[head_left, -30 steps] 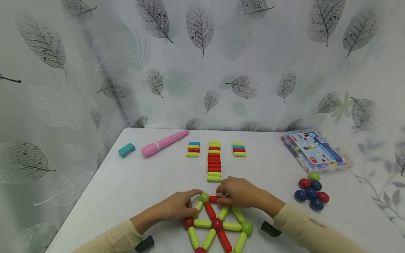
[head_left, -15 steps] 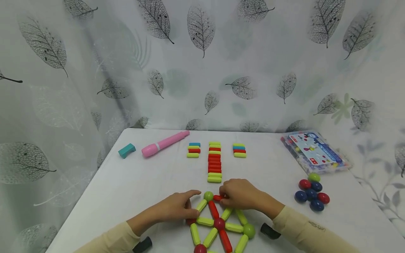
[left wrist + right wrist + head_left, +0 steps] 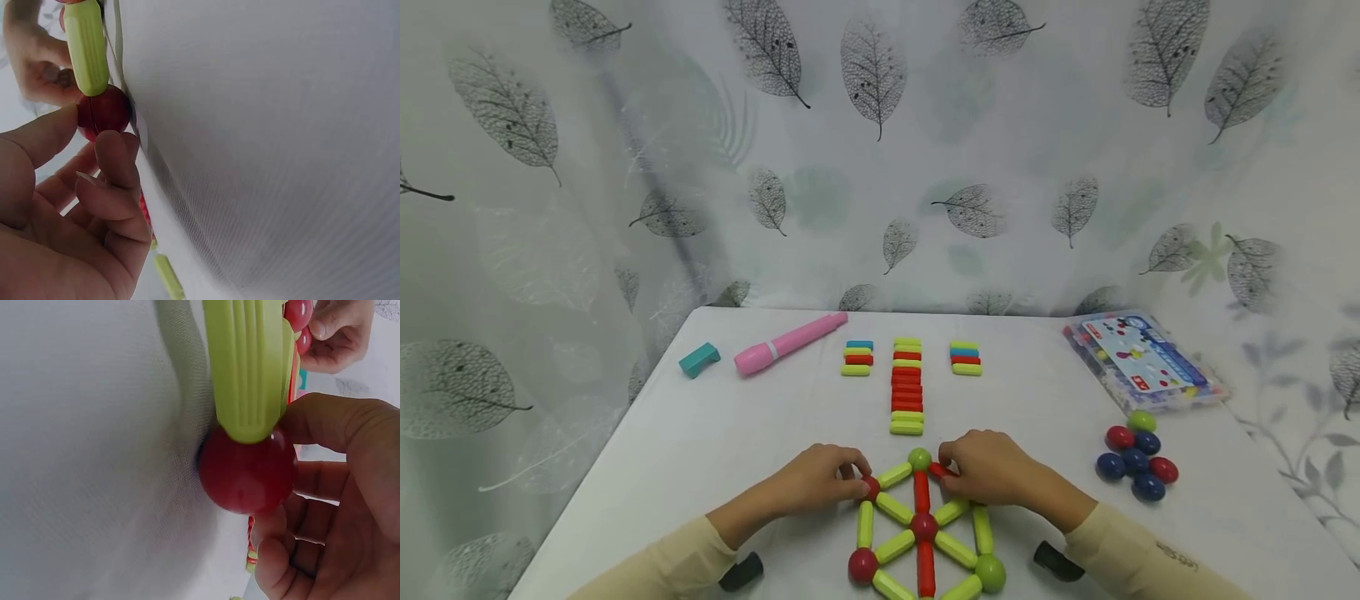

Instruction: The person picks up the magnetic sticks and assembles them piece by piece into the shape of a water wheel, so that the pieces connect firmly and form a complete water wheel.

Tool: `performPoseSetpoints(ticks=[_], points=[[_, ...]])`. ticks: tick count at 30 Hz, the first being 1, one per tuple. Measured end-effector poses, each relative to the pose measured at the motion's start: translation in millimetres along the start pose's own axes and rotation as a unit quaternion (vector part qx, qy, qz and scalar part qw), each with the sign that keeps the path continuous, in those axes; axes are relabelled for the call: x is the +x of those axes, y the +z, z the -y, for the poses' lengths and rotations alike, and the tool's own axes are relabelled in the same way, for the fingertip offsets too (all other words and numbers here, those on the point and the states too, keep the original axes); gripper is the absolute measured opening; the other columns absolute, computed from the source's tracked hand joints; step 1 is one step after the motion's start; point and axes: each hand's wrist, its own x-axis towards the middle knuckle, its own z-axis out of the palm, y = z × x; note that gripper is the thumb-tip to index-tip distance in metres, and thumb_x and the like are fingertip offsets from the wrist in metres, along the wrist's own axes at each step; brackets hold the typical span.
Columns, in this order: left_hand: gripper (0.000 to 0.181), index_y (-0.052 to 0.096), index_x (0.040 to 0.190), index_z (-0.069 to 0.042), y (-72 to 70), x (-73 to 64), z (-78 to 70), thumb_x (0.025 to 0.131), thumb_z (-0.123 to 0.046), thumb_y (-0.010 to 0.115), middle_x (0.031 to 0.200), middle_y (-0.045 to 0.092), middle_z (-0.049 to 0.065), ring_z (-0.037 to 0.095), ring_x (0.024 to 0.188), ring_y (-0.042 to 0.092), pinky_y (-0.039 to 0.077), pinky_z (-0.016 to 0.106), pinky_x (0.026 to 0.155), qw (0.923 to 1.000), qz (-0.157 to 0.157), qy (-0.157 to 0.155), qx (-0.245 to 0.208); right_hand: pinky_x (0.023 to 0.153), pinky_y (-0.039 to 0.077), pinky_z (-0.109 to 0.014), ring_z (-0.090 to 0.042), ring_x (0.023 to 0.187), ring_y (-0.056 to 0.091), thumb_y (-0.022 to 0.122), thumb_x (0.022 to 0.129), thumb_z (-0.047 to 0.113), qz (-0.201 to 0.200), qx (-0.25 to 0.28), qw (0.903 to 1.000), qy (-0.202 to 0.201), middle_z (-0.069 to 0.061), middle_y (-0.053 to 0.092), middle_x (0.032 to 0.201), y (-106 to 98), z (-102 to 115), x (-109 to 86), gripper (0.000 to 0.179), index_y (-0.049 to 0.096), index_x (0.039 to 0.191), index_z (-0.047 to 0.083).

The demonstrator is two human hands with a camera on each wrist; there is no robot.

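Note:
A flat six-sided frame of magnetic sticks, mostly yellow-green with some red, and red and green balls lies at the table's front, around a central red ball (image 3: 923, 527). My left hand (image 3: 816, 481) pinches the upper-left red corner ball (image 3: 103, 115) between thumb and fingers. At the upper-right corner, my right hand (image 3: 992, 468) grips another red ball (image 3: 247, 469), which the hand covers in the head view. Between the hands, a green ball (image 3: 919, 458) tops the frame, with a red stick (image 3: 940, 471) running from it under my right hand.
Stacked sticks (image 3: 907, 387) lie in rows beyond the frame. Loose red, blue and green balls (image 3: 1133, 463) sit at the right, near a plastic case (image 3: 1142, 354). A pink pen-like tool (image 3: 790, 343) and a teal block (image 3: 699, 360) are at back left.
The frame has turned clockwise, its top green ball shifting right and the left red ball rising. My left hand has moved slightly up with that ball; my right hand has shifted slightly right.

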Motion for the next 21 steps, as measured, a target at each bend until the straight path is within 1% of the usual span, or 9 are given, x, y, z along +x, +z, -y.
performPoseSetpoints(ticks=[3, 7, 11, 12, 14, 16, 18, 19, 21], points=[[0.017, 0.073, 0.109, -0.019, -1.8, 2.0, -0.6, 0.094, -0.028, 0.072, 0.085, 0.065, -0.009, 0.011, 0.075, 0.056, 0.048, 0.026, 0.064, 1.0, 0.0, 0.003, 0.004, 0.051, 0.045, -0.025, -0.009, 0.052, 0.053, 0.075, 0.09, 0.031, 0.004, 0.012, 0.9999, 0.003, 0.012, 0.056, 0.063, 0, 0, -1.8, 0.018, 0.073, 0.103, 0.018], [0.022, 0.072, 0.113, -0.018, -10.5, 9.8, -0.1, 0.096, -0.031, 0.071, 0.087, 0.065, -0.009, 0.012, 0.077, 0.057, 0.05, 0.028, 0.066, 0.9996, -0.009, -0.011, 0.026, 0.052, 0.045, -0.026, -0.009, 0.058, 0.053, 0.074, 0.091, 0.035, -0.005, 0.016, 0.9998, 0.006, 0.013, 0.057, 0.066, -4, -5, -4.8, 0.022, 0.074, 0.105, 0.019], [0.025, 0.072, 0.117, -0.015, -31.6, 36.7, 3.5, 0.095, -0.027, 0.073, 0.09, 0.067, -0.004, 0.015, 0.078, 0.059, 0.052, 0.031, 0.069, 0.992, -0.073, -0.032, 0.098, 0.055, 0.045, -0.027, -0.009, 0.064, 0.051, 0.073, 0.092, 0.037, -0.034, 0.01, 0.9991, 0.025, 0.014, 0.057, 0.07, -10, -11, -8.8, 0.022, 0.074, 0.106, 0.019], [0.026, 0.072, 0.118, -0.014, -37.4, 46.4, 5.1, 0.095, -0.025, 0.074, 0.092, 0.068, -0.002, 0.016, 0.079, 0.06, 0.054, 0.033, 0.07, 0.9863, -0.094, -0.034, 0.131, 0.055, 0.045, -0.028, -0.01, 0.065, 0.051, 0.073, 0.092, 0.036, -0.04, 0.011, 0.9987, 0.03, 0.013, 0.057, 0.07, -11, -11, -9.9, 0.022, 0.075, 0.106, 0.019], [0.027, 0.071, 0.121, -0.012, -46.6, 66.3, 10.3, 0.095, -0.022, 0.073, 0.099, 0.069, 0.003, 0.019, 0.085, 0.063, 0.057, 0.036, 0.073, 0.9669, -0.13, -0.036, 0.217, 0.055, 0.045, -0.028, -0.01, 0.065, 0.051, 0.073, 0.092, 0.034, -0.046, 0.014, 0.9982, 0.037, 0.013, 0.057, 0.07, -13, -13, -11.3, 0.021, 0.075, 0.105, 0.018], [0.029, 0.07, 0.124, -0.01, -53.1, 83.8, 15.8, 0.097, -0.019, 0.071, 0.108, 0.069, 0.007, 0.022, 0.094, 0.064, 0.059, 0.039, 0.078, 0.9398, -0.15, -0.038, 0.305, 0.055, 0.045, -0.028, -0.01, 0.066, 0.051, 0.073, 0.093, 0.034, -0.047, 0.019, 0.998, 0.038, 0.013, 0.057, 0.07, -13, -13, -11.9, 0.02, 0.075, 0.106, 0.018], [0.029, 0.07, 0.126, -0.01, -57.5, 97.3, 20.3, 0.098, -0.017, 0.07, 0.117, 0.068, 0.009, 0.025, 0.102, 0.063, 0.06, 0.042, 0.082, 0.9152, -0.151, -0.041, 0.371, 0.055, 0.045, -0.027, -0.01, 0.065, 0.051, 0.073, 0.093, 0.034, -0.046, 0.023, 0.9981, 0.035, 0.013, 0.057, 0.069, -11, -13, -12.1, 0.021, 0.076, 0.107, 0.019], [0.029, 0.07, 0.126, -0.01, -58.9, 102.4, 22.1, 0.098, -0.017, 0.069, 0.119, 0.067, 0.01, 0.025, 0.104, 0.062, 0.06, 0.042, 0.084, 0.9082, -0.146, -0.044, 0.39, 0.055, 0.045, -0.026, -0.009, 0.065, 0.051, 0.073, 0.093, 0.034, -0.045, 0.025, 0.9981, 0.033, 0.014, 0.057, 0.069, -10, -13, -12.0, 0.021, 0.076, 0.107, 0.019], [0.026, 0.071, 0.123, -0.011, -61.2, 110.6, 24.3, 0.098, -0.016, 0.069, 0.119, 0.068, 0.01, 0.025, 0.104, 0.062, 0.059, 0.042, 0.085, 0.9046, -0.135, -0.048, 0.402, 0.055, 0.045, -0.026, -0.009, 0.065, 0.051, 0.072, 0.093, 0.034, -0.046, 0.027, 0.9981, 0.03, 0.014, 0.056, 0.068, -9, -13, -12.5, 0.021, 0.076, 0.108, 0.018]])
